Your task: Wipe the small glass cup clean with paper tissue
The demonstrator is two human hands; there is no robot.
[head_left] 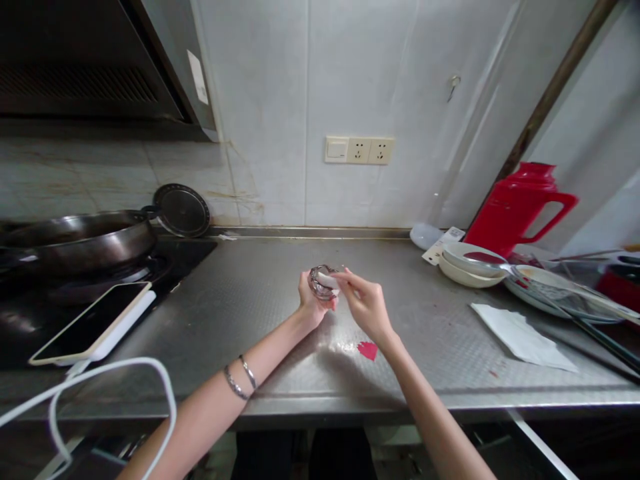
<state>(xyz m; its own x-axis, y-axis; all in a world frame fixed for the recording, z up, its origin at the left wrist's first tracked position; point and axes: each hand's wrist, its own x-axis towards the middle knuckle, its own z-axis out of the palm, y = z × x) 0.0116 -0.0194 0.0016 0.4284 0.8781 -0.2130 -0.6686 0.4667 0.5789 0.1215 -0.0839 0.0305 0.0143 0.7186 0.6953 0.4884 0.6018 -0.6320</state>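
Above the middle of the steel counter, my left hand (309,295) is closed around a small, shiny, round glass-like vessel (316,284) with a dark patterned edge. Its open side tilts toward me. My right hand (366,301) comes in from the right, fingers pinched on a small white piece (327,280) that reaches into the vessel's mouth. Whether that piece is tissue or something stiffer I cannot tell. On the counter below my right hand lies a red scrap (368,350) with a jagged edge.
On the left, a pan (80,240) sits on the stove, near a phone (95,320) with a white cable (167,393). A folded white tissue (523,337), stacked bowls (470,275), plates and a red thermos (517,210) occupy the right. The steel counter (240,287) meets a tiled wall.
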